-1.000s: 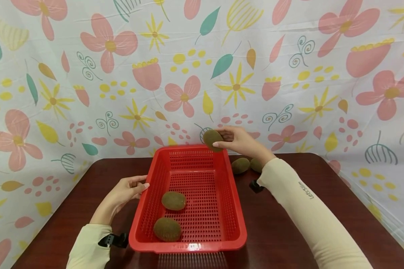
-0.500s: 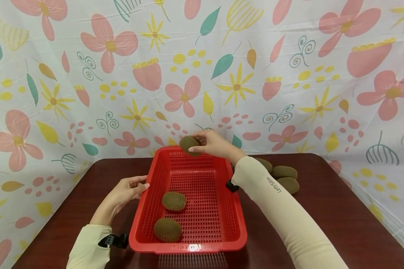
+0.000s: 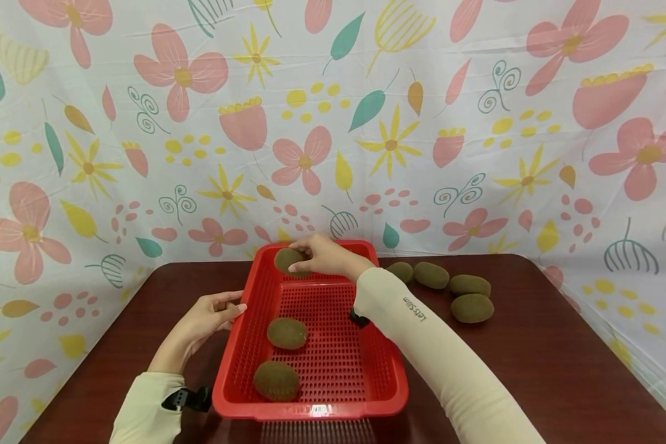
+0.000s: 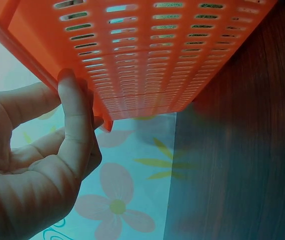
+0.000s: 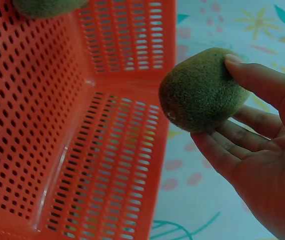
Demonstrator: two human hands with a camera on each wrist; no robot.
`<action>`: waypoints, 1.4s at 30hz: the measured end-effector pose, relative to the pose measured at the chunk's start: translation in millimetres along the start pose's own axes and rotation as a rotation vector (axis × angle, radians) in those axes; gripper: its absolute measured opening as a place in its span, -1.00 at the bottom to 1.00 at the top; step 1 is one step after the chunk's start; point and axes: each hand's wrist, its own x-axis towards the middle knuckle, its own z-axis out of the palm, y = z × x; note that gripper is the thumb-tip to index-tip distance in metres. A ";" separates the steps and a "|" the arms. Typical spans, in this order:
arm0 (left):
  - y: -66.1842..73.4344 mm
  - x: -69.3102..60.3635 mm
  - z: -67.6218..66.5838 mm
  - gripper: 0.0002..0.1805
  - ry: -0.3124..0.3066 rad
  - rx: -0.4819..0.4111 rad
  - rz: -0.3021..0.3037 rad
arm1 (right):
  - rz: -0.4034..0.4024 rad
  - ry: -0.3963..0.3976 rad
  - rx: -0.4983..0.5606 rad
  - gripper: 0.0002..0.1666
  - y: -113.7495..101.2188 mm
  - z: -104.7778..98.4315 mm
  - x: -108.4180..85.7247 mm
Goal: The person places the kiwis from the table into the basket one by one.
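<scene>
A brown fuzzy kiwi (image 3: 290, 261) is held between the thumb and fingers of my right hand (image 3: 327, 256), over the far left part of the red plastic basket (image 3: 311, 409). In the right wrist view the kiwi (image 5: 200, 92) shows beside the basket's wall, clasped from one side. My left hand (image 3: 213, 314) pinches the basket's left rim, thumb on top; the left wrist view shows its fingers (image 4: 75, 120) curled under that rim. Two more kiwis lie inside the basket, one kiwi (image 3: 287, 333) near the middle and another kiwi (image 3: 276, 380) at the near left.
Right of the basket, several kiwis (image 3: 472, 308) lie on the dark wooden table (image 3: 510, 357), one partly hidden by the right sleeve (image 3: 422, 333). A flower-printed cloth (image 3: 333, 123) hangs behind the table.
My right hand has carried the kiwi leftward from the basket's far right corner, then down over its far left part. The kiwis at right have come into view. My left hand stays put.
</scene>
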 end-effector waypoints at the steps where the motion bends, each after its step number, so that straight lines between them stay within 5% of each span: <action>1: -0.1 -0.1 0.0 -0.41 0.003 -0.001 -0.003 | -0.001 -0.010 -0.001 -0.46 0.7 2.7 1.1; 24: -2.1 0.8 -0.6 -0.39 0.008 0.008 -0.006 | 0.151 -0.227 -0.098 -0.57 11.5 52.3 7.9; 32: -2.2 0.7 0.0 -0.40 0.016 -0.006 -0.025 | 0.144 -0.276 -0.200 -0.43 10.6 61.8 8.7; 42: -0.9 0.4 -0.7 -0.38 0.008 -0.002 -0.028 | 0.181 -0.316 -0.180 -0.56 8.0 64.1 6.4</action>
